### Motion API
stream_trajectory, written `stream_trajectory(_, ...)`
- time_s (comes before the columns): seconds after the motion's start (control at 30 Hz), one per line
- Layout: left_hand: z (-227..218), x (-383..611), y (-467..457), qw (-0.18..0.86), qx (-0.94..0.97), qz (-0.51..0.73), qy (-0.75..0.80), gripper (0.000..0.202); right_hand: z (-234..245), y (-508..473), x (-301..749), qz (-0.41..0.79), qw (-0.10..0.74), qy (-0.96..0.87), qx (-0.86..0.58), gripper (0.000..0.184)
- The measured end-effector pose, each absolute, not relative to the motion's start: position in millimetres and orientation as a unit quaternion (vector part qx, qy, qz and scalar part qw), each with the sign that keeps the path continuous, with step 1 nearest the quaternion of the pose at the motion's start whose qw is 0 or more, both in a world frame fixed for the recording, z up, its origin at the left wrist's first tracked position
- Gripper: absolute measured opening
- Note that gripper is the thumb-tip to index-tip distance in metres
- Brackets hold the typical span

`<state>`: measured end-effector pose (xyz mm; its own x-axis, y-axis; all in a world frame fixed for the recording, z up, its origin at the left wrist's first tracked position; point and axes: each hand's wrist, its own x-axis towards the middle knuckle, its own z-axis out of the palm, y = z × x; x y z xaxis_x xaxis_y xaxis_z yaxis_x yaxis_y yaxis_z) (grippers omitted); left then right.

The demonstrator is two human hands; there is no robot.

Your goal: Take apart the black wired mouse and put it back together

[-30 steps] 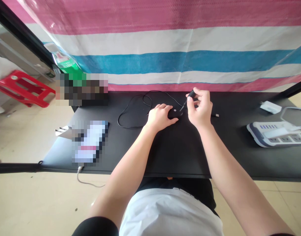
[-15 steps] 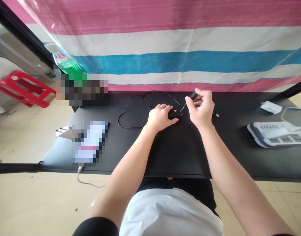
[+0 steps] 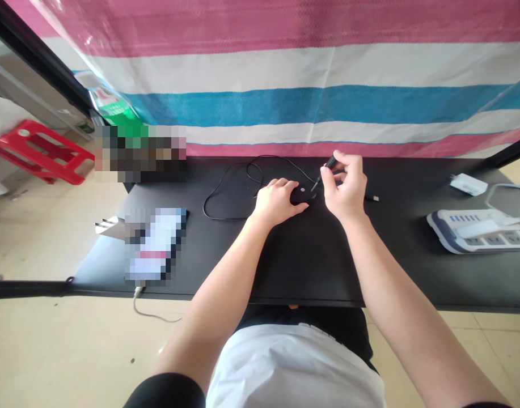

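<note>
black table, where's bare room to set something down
Between the forearms, and between right forearm and power strip, the black table shows bare. Crowded: far middle, where left hand, right hand, dark tool, black device and looped cable cluster.

Looks like a makeshift indoor workstation (perhaps a workshop corner); shows a black table [image 3: 311,258] backed by striped plastic sheeting [image 3: 285,107]; has black posts [image 3: 42,61] at the sides, a power strip [image 3: 481,242] on top, a tiled floor [image 3: 89,345] around.
</note>
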<state>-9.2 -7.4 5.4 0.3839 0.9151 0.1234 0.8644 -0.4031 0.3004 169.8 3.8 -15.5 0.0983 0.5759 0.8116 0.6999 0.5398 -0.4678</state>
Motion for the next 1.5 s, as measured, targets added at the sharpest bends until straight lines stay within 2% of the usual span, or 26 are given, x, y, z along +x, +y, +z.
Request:
stream_trajectory(0.33,5.2,-9.2,-7.2,0.097,0.826,0.144,0.537,0.058,-19.0,7.6,174.7,-0.054,0.579,-0.659,-0.478,0.039)
stream_trajectory(0.63,3.8,-9.0,-7.0,0.095,0.825,0.142,0.539,0.059,-15.7,2.2,168.3,-0.021,0.569,-0.686,-0.453,0.033)
stream_trajectory(0.87,4.4,-9.1,-7.0,0.095,0.826,0.141,0.538,0.059,-16.2,5.0,170.0,-0.077,0.575,-0.669,-0.465,0.031)
stream_trajectory(1.17,3.0,-9.2,-6.6,0.093,0.827,0.141,0.536,0.058,-20.0,7.8,172.8,-0.089,0.582,-0.653,-0.477,0.035)
stream_trajectory(1.5,4.1,-9.6,-7.0,0.094,0.825,0.141,0.539,0.059,-18.8,3.4,167.4,-0.027,0.578,-0.679,-0.452,0.035)
